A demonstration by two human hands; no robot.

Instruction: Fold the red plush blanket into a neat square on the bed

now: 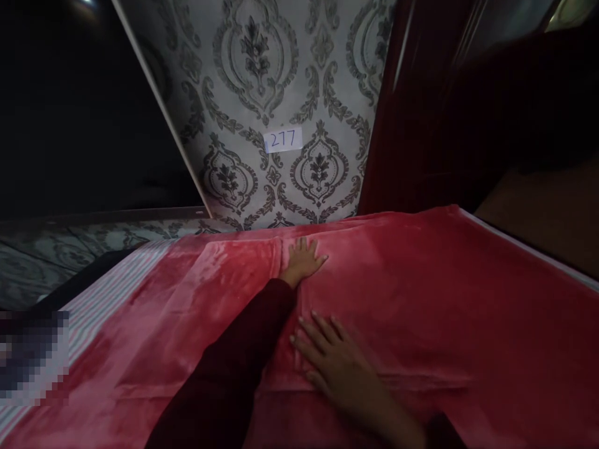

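Observation:
A plush red blanket [421, 299] lies spread out over a wide flat surface, with creases and lighter brushed patches in its pile. My left hand [303, 259] rests on it near the far edge, fingers spread and palm down. Closer to me, my right hand [339, 362] lies flat on the same blanket, its fingers stretched toward the left. Neither hand grips anything. A fold line runs through the cloth between and beside both hands.
Striped cloth [116, 302] shows along the blanket's left side. Behind stands a patterned wall with a paper label [283, 139] reading 277. A large black screen [88, 112] is at left, and a dark red wooden panel [421, 118] at right. A pixelated patch covers the lower left.

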